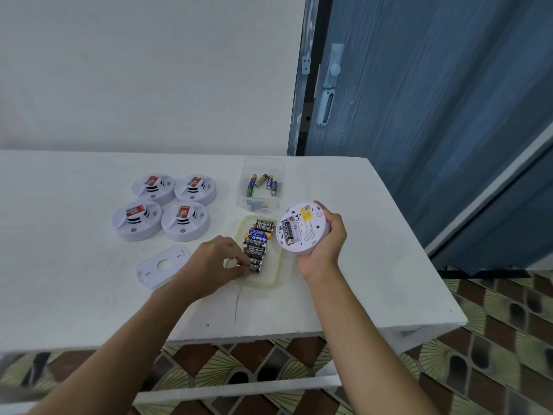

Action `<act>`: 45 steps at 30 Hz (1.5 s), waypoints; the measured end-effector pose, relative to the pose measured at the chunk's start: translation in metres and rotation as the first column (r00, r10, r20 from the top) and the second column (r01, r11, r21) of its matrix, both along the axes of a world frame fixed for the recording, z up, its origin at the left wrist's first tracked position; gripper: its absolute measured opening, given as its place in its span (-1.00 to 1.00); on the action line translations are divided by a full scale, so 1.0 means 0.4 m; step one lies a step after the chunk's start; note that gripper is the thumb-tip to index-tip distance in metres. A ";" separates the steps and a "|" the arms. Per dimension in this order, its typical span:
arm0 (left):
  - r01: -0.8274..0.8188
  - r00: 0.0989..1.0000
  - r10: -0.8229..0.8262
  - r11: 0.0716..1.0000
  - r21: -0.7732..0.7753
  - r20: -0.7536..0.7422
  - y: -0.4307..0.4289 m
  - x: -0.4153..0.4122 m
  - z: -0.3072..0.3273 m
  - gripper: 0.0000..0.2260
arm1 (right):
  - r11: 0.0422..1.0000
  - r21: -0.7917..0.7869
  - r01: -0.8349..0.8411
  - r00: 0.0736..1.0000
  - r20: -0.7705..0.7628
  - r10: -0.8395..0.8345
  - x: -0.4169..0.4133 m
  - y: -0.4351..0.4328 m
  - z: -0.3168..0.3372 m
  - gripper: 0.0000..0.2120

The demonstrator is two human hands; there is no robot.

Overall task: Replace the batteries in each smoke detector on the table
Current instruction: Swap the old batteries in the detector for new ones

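1. Smoke detector (302, 227) held in right hand (324, 244), back side up, tilted toward camera, lifted just right of the tray (276, 266). Right grip wrapped around its right and lower rim, thumb on the near edge.
2. Battery bay on detector's left part is open; one black battery (287, 232) sits in it, slot beside it looks bare. Yellow label (307, 216) on the back.
3. Left hand (215, 265) reaches into the tray's near-left end; fingertips (244, 266) pinched on the nearest black battery (255, 267) of the row. Left grip closing on that battery, battery lying in the tray.
4. Tray holds a row of batteries (257, 244), mostly black, one blue, lying side by side.
5. Clear box (263, 184) just behind the tray, a few loose batteries inside.
6. Four more smoke detectors (167, 206) sit face up in a two-by-two cluster, well left of the tray, red tags on top.
7. White mounting plate (163, 266) flat on the surface (89, 283), left of the tray, just beside the left wrist.
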State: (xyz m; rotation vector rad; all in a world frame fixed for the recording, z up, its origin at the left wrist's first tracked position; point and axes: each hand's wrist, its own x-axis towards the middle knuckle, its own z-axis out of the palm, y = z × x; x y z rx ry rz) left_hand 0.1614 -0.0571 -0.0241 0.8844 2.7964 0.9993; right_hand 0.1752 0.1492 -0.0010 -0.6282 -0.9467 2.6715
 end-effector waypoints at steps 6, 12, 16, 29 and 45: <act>-0.078 0.997 0.079 0.991 0.113 -0.008 -0.003 0.003 -0.003 -0.78 | 0.999 -0.009 -0.036 0.999 -0.015 0.036 0.001 -0.015 -0.005 -0.78; -0.150 0.985 0.166 0.957 0.247 -0.045 0.047 0.010 0.059 -0.80 | 0.996 -0.002 -0.085 0.996 -0.035 0.085 0.006 -0.042 -0.006 -0.76; -0.133 0.988 0.145 0.973 0.190 -0.051 0.090 0.016 0.074 -0.67 | 0.994 -0.012 -0.113 0.991 -0.070 0.112 0.011 -0.058 0.005 -0.77; -0.154 0.988 0.154 0.986 0.062 0.009 0.107 0.007 0.092 -0.61 | 0.990 0.100 -0.104 0.993 -0.042 0.108 0.008 -0.053 0.006 -0.72; -0.172 0.979 0.166 0.984 0.041 0.115 0.108 0.002 0.102 -0.62 | 0.973 0.205 -0.109 0.994 0.007 0.110 -0.012 -0.053 -0.016 -0.80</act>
